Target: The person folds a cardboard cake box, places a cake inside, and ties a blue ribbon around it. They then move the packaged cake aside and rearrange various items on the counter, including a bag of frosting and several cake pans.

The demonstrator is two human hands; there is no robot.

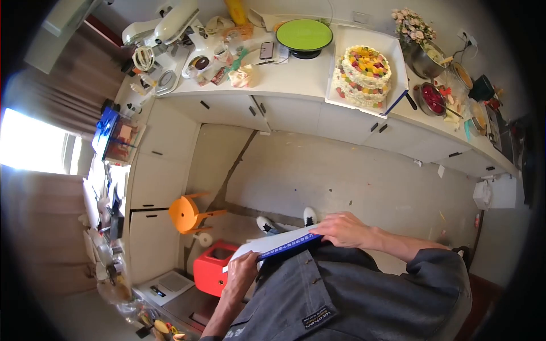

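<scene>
Board [278, 241], white with blue lettered edge [290, 246]

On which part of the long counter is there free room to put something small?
Bare counter lies in front of the green turntable, between the crumpled bundle and the cake box. It is crowded on the left, around the mixer, and right of the box, around the steel bowl.

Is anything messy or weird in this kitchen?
Yes, a little mess: small scraps lie scattered on the pale floor in front of the cabinets. They look odd because the floor around them is mostly bare. I can't tell what they are. The fruit-topped cake looks whole.
</scene>
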